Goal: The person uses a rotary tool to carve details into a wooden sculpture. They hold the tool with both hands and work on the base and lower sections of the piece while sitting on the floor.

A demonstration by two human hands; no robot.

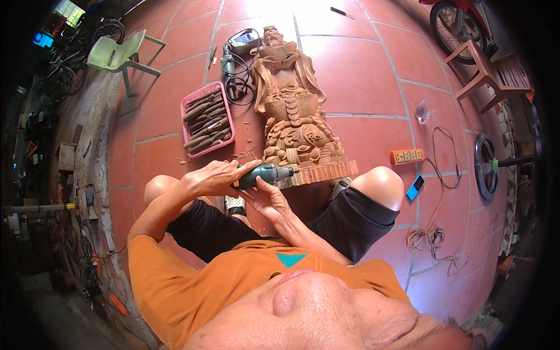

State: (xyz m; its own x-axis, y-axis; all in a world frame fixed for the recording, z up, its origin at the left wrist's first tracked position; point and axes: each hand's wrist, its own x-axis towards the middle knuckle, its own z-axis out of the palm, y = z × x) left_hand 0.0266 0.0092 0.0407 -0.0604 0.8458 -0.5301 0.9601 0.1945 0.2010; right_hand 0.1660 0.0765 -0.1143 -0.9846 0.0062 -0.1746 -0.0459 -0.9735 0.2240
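A carved wooden statue (290, 111) of a robed figure lies on the tiled floor, its head away from me and its base (326, 171) by my knees. My left hand (217, 177) is closed over the rear of a dark green die grinder (265, 174). Under the tool's body, my right hand (270, 202) grips it with the thumb up along its side. The grinder's grey nose points right, and its thin tip is at the near edge of the base; whether it touches cannot be told.
Left of the statue, a pink basket (233, 137) holds several chisels (207, 119). Beyond it lies a corded tool (228, 64). To the right are an orange power strip (407, 156), a blue phone (415, 188), a clear cup (424, 111) and coiled cable (424, 238). A green chair (118, 55) stands far left.
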